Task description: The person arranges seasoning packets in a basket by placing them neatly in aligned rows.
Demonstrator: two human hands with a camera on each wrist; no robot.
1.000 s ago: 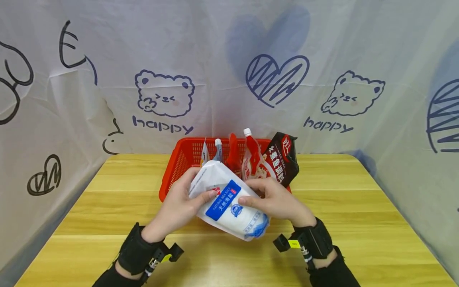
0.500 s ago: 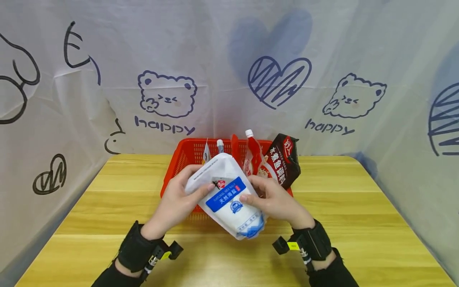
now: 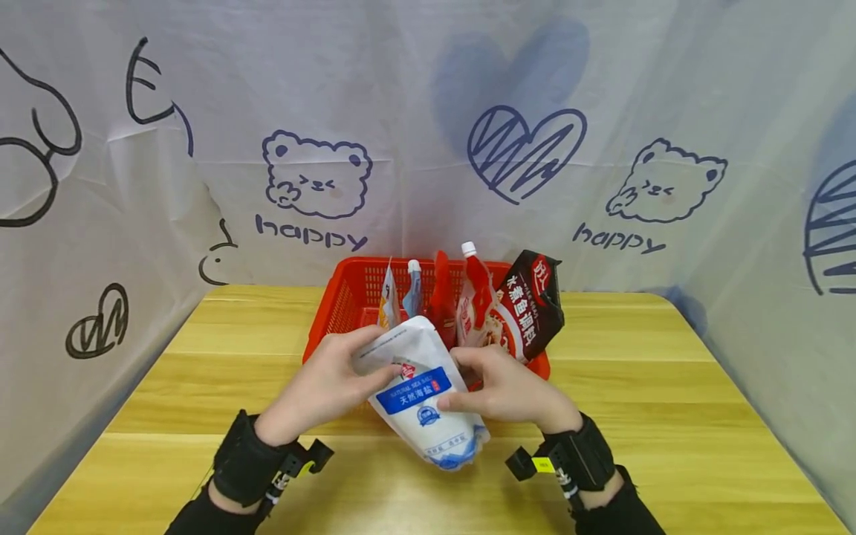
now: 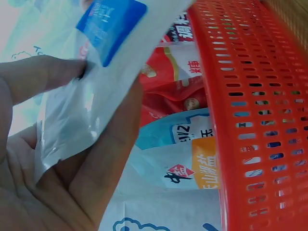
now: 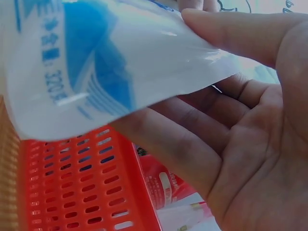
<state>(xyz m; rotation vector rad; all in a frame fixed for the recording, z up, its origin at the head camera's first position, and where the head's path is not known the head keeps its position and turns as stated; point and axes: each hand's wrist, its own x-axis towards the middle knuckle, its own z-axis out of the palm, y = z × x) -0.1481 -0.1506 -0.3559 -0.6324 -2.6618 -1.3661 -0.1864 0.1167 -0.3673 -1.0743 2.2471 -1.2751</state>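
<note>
Between both hands, a white and blue bag of sea salt [image 3: 435, 431] hangs tilted in front of the red basket. My left hand [image 3: 328, 383] grips its upper left part, thumb on the printed front and fingers behind, as the left wrist view shows with the bag [image 4: 72, 125]. On the right edge my right hand [image 3: 515, 390] pinches it, thumb in front. The right wrist view has the bag's lower end [image 5: 101, 72], with my right fingers [image 5: 178, 139] reaching behind it.
The red perforated basket [image 3: 344, 297] stands at the table's back. It holds a white-orange packet [image 3: 389, 297], a blue capped pouch [image 3: 414, 290], a red pouch [image 3: 441, 297], a white-capped pouch [image 3: 476, 290] and a leaning black packet [image 3: 535, 305]. A printed cloth [image 3: 428, 193] hangs behind.
The salt bag first swung to a steeper tilt and rose slightly, then came down a little with both hands still holding it. The basket's contents look unchanged.
</note>
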